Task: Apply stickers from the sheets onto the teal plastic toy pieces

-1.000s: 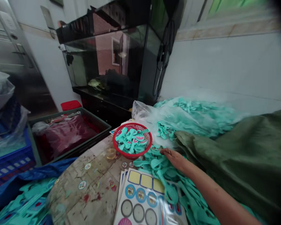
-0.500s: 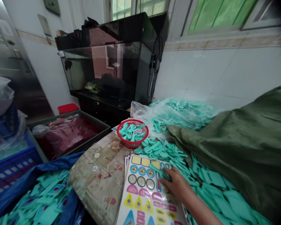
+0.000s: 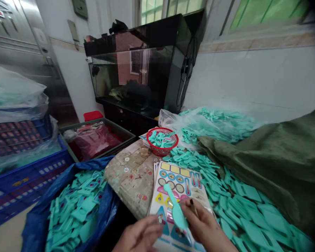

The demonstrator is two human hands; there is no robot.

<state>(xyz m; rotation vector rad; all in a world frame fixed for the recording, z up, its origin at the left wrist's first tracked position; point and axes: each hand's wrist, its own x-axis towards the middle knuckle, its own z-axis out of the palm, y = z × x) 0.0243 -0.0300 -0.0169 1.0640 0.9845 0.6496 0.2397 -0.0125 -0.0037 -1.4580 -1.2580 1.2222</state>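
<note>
My right hand [image 3: 203, 224] is closed on a teal plastic spoon-shaped piece [image 3: 179, 215], its narrow handle pointing up and away. A thin dark-tipped stick [image 3: 193, 206] also pokes out between these fingers; its kind is unclear. My left hand [image 3: 140, 234] is beside the piece's wide end, slightly blurred, fingers apart and apparently holding nothing. Beneath both hands lies a sticker sheet [image 3: 170, 169] printed with yellow boxes, dials, thermometers and triangles, on top of other sheets. Loose teal pieces [image 3: 215, 185] are heaped along its right side.
A red basket [image 3: 161, 151] of teal pieces stands at the back of the worn table [image 3: 131, 182], near a small clear cup [image 3: 144, 151]. Left are a blue-lined container [image 3: 111, 203] of teal pieces and a grey crate [image 3: 70, 150]. Green cloth [image 3: 273, 147] covers the right; a fish tank [image 3: 157, 77] stands behind.
My right hand has left the heap with a teal piece and drawn it back over the sticker sheet. My left hand has come into view. The camera view has shifted.
</note>
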